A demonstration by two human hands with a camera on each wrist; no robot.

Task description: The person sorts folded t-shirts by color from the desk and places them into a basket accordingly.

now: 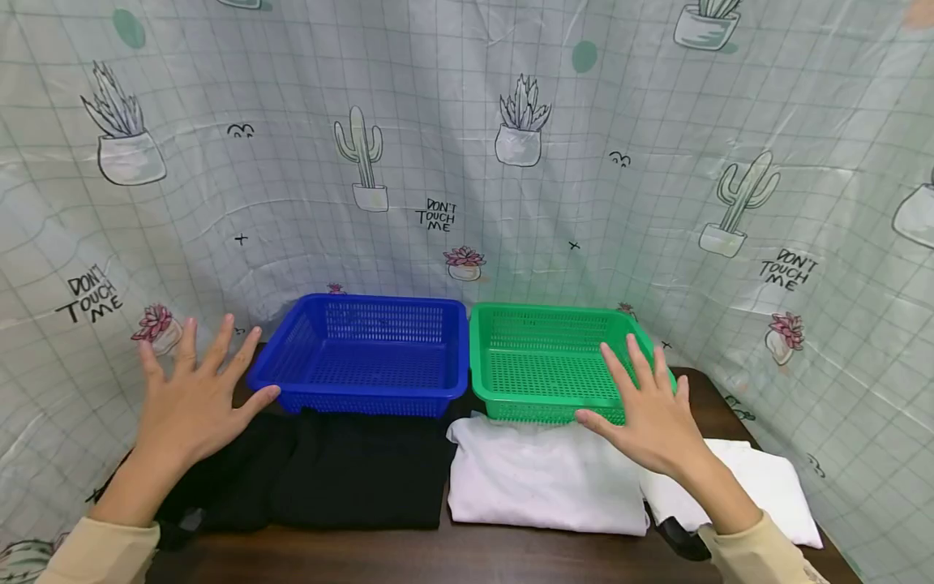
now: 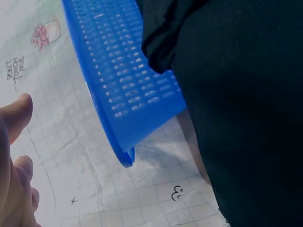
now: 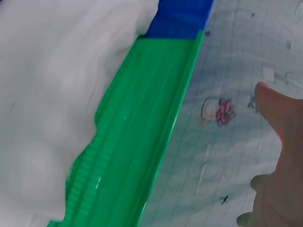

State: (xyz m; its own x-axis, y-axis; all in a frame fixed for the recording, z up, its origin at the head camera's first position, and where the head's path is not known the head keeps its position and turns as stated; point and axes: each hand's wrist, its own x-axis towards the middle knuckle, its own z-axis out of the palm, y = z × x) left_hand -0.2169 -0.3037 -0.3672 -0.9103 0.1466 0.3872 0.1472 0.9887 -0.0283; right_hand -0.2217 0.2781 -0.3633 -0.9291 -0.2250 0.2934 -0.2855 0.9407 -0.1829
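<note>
I see the left hand (image 1: pixel 191 399) near the blue basket (image 1: pixel 379 365), the right hand (image 1: pixel 654 418) near the green basket (image 1: pixel 543 373): 2 empty hands, fingers spread.

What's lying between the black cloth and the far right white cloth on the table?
Another white cloth lies between them, in front of the green basket; the head view shows it.

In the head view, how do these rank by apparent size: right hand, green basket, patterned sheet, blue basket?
1. Patterned sheet, by far the largest
2. Blue basket and green basket, too alike to rank; the right hand partly covers the green one
3. The right hand, smallest
</note>
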